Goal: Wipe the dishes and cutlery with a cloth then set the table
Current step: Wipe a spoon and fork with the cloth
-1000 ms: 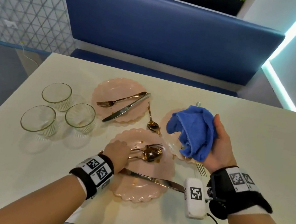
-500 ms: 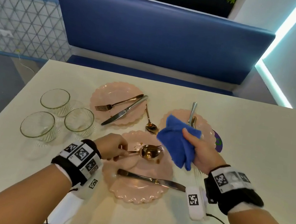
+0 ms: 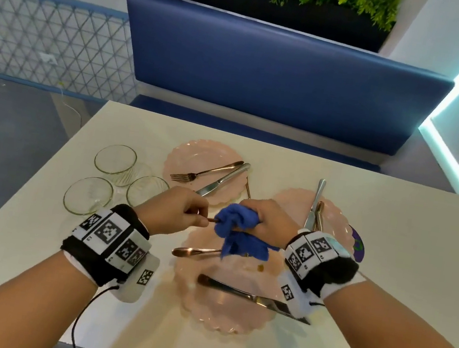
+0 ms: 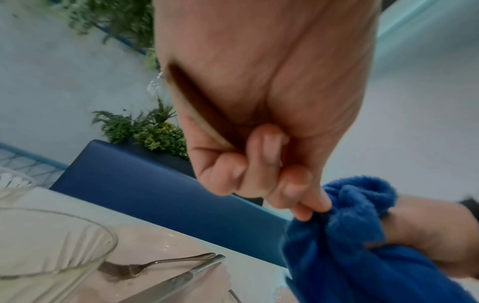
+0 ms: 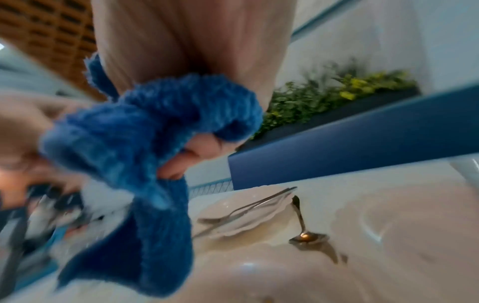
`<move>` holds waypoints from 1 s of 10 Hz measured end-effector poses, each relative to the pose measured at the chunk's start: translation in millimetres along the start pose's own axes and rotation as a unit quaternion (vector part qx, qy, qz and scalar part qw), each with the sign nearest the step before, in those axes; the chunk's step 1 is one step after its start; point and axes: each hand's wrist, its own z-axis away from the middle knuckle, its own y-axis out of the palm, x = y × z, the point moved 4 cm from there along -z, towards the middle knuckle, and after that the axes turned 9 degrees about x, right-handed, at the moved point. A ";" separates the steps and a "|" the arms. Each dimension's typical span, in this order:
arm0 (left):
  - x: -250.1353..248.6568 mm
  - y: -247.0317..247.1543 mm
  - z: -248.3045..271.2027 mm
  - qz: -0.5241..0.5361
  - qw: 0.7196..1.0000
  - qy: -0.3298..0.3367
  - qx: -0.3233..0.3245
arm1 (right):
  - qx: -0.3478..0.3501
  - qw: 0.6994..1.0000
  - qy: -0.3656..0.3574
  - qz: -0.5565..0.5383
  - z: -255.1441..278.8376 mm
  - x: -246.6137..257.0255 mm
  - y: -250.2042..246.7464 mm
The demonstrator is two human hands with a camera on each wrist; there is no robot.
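The left hand [image 3: 177, 210] is closed in a fist round the handle of a copper-coloured piece of cutlery [image 3: 210, 219]. The left wrist view shows the thin handle running across the palm under the curled fingers [image 4: 261, 164]. The right hand [image 3: 267, 220] grips a blue cloth [image 3: 236, 226], bunched tightly round the other end of that cutlery, so which kind of cutlery it is cannot be told. A loose tail of the cloth hangs down from the fist. Both hands meet knuckle to knuckle above the far edge of the near pink plate [image 3: 230, 315], clear of its surface.

On that plate lie a table knife [image 3: 250, 297] across the near side and a second copper utensil [image 3: 195, 252], its right end hidden behind the hanging cloth. The far-left pink plate [image 3: 195, 153] carries a fork [image 3: 207, 172] and a knife [image 3: 223, 179] side by side. A spoon [image 5: 303, 235] lies on the table just right of it. The right pink plate [image 3: 293, 197] holds a steel knife [image 3: 315, 202], with a copper handle beside it. Three glass bowls [image 3: 115, 159] stand clustered at the left of the white table [image 3: 389, 259], and a blue bench [image 3: 268, 74] runs along its far side.
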 end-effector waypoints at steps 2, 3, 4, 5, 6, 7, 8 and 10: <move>-8.9 12.8 -0.7 0.278 0.957 -0.034 -0.079 | -0.280 0.918 0.002 -0.282 7.2 9.0 -23.4; -31.9 36.5 2.8 0.405 0.913 -0.020 -0.034 | -0.375 0.876 -0.010 -0.304 12.8 13.3 -40.6; -43.6 45.1 12.3 0.421 0.906 -0.008 0.033 | -0.444 0.857 0.082 -0.250 16.3 -2.0 -56.7; -44.5 43.4 11.2 0.412 0.911 -0.023 0.000 | -0.479 0.828 0.123 -0.266 17.3 -9.7 -49.4; -50.0 50.0 5.1 0.403 0.915 -0.031 -0.001 | -0.491 0.775 0.164 -0.362 14.2 -11.5 -29.3; -51.1 54.9 -0.5 0.422 0.906 -0.045 0.009 | -0.439 0.736 0.162 -0.489 15.0 11.7 -20.9; -48.3 48.4 -7.1 0.456 0.888 -0.056 -0.003 | -0.334 0.756 0.155 -0.541 7.9 31.1 -2.6; -37.9 47.8 -6.9 0.470 0.877 -0.088 0.034 | -0.273 0.779 0.152 -0.544 3.5 30.9 10.7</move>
